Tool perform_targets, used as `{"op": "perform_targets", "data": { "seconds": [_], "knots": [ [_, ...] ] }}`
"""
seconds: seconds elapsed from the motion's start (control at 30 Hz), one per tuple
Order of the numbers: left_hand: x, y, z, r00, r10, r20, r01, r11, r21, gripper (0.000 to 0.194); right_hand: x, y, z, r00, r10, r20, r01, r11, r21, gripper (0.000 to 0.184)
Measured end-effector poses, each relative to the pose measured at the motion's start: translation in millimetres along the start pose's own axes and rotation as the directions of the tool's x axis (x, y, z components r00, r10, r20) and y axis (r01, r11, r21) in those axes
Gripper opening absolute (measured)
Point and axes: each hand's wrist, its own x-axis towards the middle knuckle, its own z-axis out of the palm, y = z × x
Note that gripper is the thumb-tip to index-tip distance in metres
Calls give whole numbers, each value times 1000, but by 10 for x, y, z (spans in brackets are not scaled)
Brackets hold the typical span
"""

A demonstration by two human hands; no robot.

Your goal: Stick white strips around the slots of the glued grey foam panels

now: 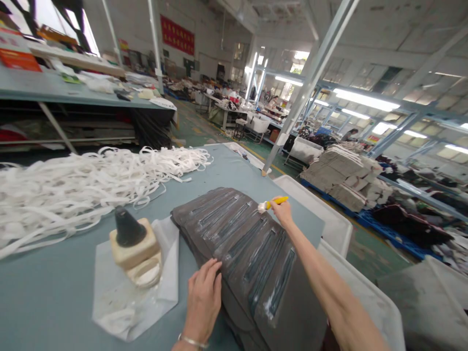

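Over the dark-grey layered fabric stack (237, 268), right hand (282, 213) grips yellow-handled brush (272, 203); left hand (204, 293) rests flat at edge. Hard strokes could shift layers, smearing whitish paste (269, 309).

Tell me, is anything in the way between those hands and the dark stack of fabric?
Nothing visible. The left hand touches the dark stack at its edge; the right hand holds a yellow-handled brush right at its surface. The beige container stands to the left, not between them.
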Motion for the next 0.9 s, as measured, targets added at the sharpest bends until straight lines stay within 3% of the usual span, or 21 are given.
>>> {"op": "perform_targets", "data": {
  "seconds": [0.1, 0.2, 0.3, 0.4, 0.5, 0.6, 0.7, 0.77, 0.9],
  "knots": [
    [-23, 133, -19, 999, 14, -29, -14, 999, -31, 20, -424, 41, 347, 993, -57, 103, 54, 998, 28, 20],
    [-97, 269, 20, 997, 64, 53, -67, 996, 52, 21, -673, 127, 586, 966, -73, 247, 65, 997, 42, 17],
    [-184, 339, 75, 993, 59, 98, -73, 987, 141, 25, -521, 244, 359, 983, -20, 183, 18, 1000, 11, 20],
    [-234, 352, 99, 993, 58, 99, -70, 990, 126, 27, -260, 368, -91, 998, 43, -51, -45, 998, -39, 25],
    [-275, 313, 45, 997, -19, 72, 20, 1000, -20, 24, -234, 467, -362, 972, 59, -227, -76, 995, -65, 25],
    [-380, 206, -82, 984, -174, 40, 179, 965, -190, 23, -462, 543, -385, 964, 36, -265, -51, 998, -47, 24],
    [-547, 114, -188, 948, -314, 50, 318, 927, -200, 28, -818, 574, -290, 978, 8, -209, -4, 1000, 19, 20],
    [-646, 133, -197, 935, -348, 67, 355, 916, -188, 29, -1084, 548, -181, 991, -19, -131, 29, 997, 75, 20],
    [-735, 370, -75, 964, -230, 137, 255, 944, -212, 25, -1519, 443, 94, 988, -99, 121, 80, 984, 156, 19]
  ]
}}
